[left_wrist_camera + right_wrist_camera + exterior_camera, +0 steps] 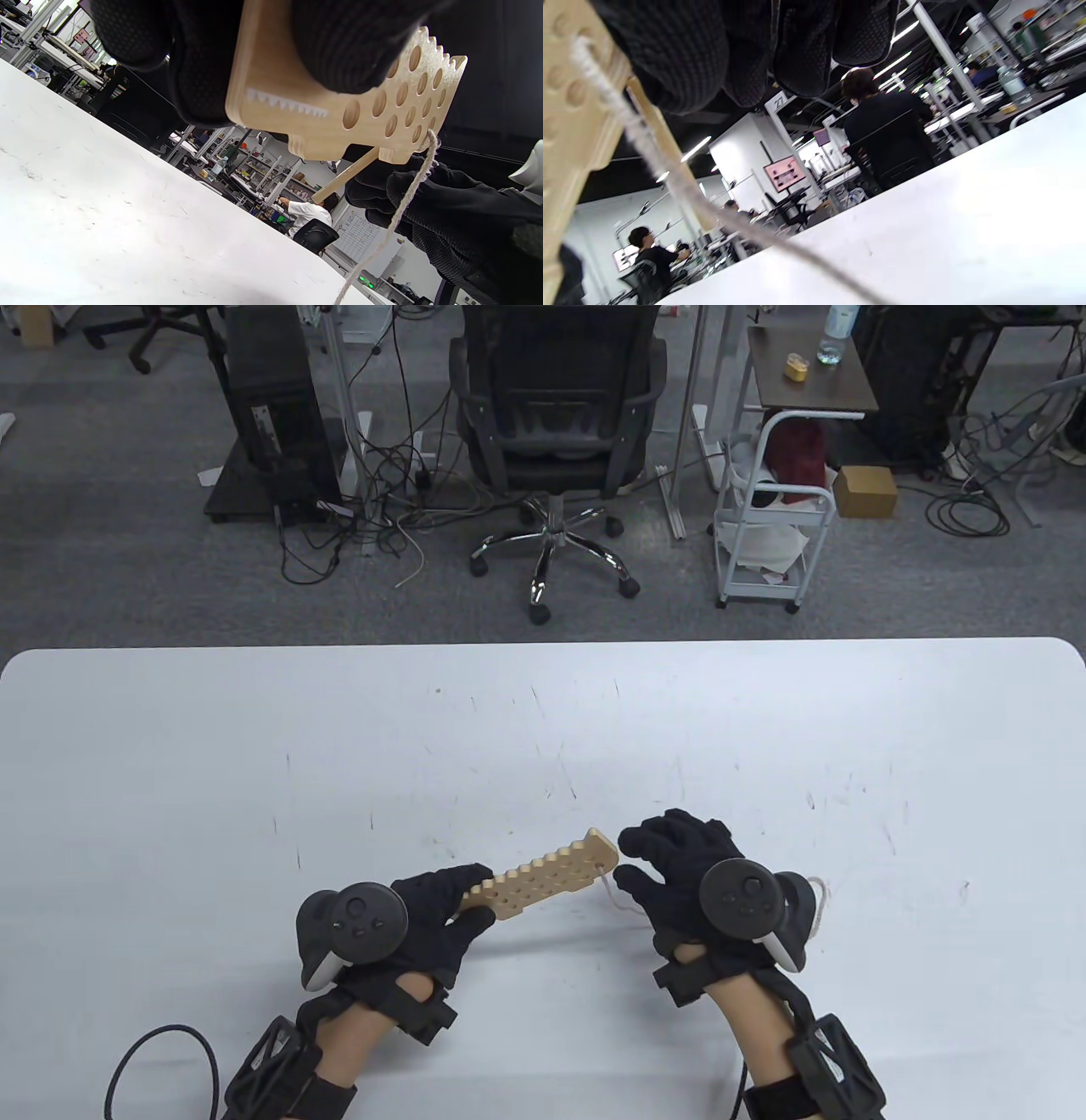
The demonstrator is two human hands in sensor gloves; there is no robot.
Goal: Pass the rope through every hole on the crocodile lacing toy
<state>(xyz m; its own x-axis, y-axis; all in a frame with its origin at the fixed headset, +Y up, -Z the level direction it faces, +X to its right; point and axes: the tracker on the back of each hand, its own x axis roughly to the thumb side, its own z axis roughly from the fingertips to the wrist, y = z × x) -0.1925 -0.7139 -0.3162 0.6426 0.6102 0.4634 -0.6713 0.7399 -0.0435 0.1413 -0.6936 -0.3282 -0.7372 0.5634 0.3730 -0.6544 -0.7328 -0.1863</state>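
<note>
Near the white worktop's [543, 712] front edge, my left hand [424, 912] grips the crocodile [543, 875] aloft so my right hand [679, 869], grasp unclear, feeds the rope [407, 199].

You get bright, even overhead light in the table view; the white counter [543, 712] glares mildly, with soft shadows under the gloves. In the right wrist view the rope [649, 144] at 9 o'clock is blurred (ceiling strips flare behind).
</note>
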